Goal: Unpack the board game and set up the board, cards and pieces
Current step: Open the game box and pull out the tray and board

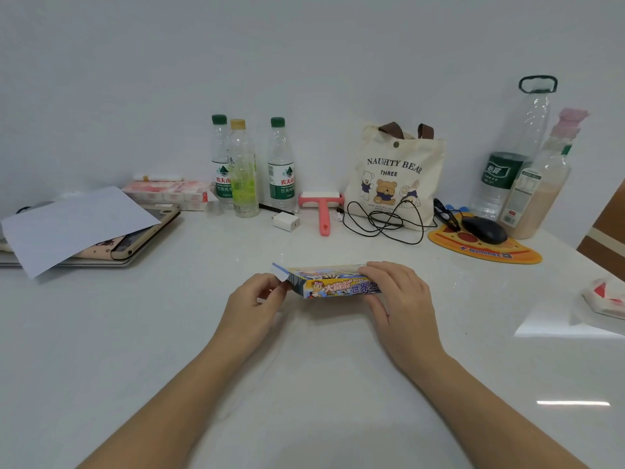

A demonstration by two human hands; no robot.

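A small, flat board game box (pixel 333 280) with a colourful printed cover lies on the white table (pixel 135 333) in the middle of the view. Its left end flap (pixel 280 271) stands open, showing a white inside. My left hand (pixel 252 304) pinches that flap at the box's left end. My right hand (pixel 397 297) grips the box's right part, fingers curled over its top and thumb along the near side. The contents of the box are hidden.
Along the wall stand three bottles (pixel 250 167), a pink lint roller (pixel 323 211), a white charger (pixel 286 221), a bear tote bag (pixel 395 174) with a black cable (pixel 385 221), and a mouse (pixel 484 230) on an orange pad. A laptop under paper (pixel 74 225) lies left.
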